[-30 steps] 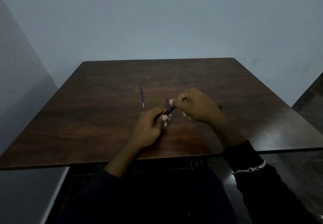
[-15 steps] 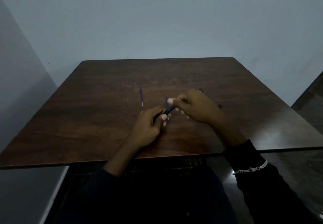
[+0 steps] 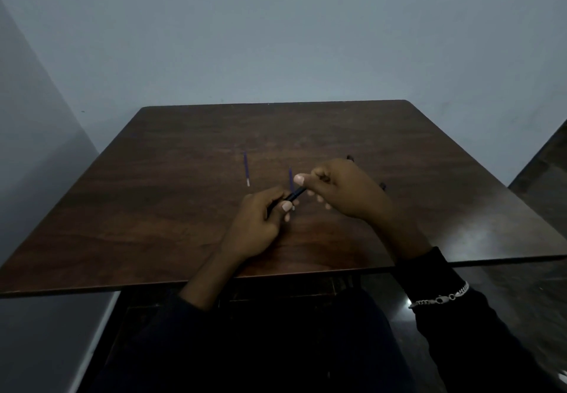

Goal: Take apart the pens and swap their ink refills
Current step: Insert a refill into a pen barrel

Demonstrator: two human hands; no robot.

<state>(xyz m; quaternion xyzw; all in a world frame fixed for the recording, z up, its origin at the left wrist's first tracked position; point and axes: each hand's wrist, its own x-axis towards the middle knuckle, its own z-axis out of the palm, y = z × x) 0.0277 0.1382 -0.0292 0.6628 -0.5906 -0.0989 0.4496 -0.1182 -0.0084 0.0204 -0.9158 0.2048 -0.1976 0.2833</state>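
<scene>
Both hands hold one dark pen barrel (image 3: 295, 195) above the middle of the brown table (image 3: 171, 208). My left hand (image 3: 257, 223) grips its near end with thumb and curled fingers. My right hand (image 3: 340, 190) pinches its far end. A blue ink refill (image 3: 246, 168) with a pale tip lies alone on the table to the left. A second blue refill (image 3: 290, 177) lies under the hands, partly hidden. Two small dark pen parts, one (image 3: 350, 157) behind and one (image 3: 382, 186) to the right of my right hand, are mostly covered.
The table stands in a corner between a pale back wall and a left wall. Its near edge (image 3: 214, 280) runs just above my lap. A silver bracelet (image 3: 441, 299) sits over my right sleeve. Dark floor shows to the right.
Both hands stay on the pen barrel in nearly the same place. The right hand's fingers have shifted slightly on the pen's far end.
</scene>
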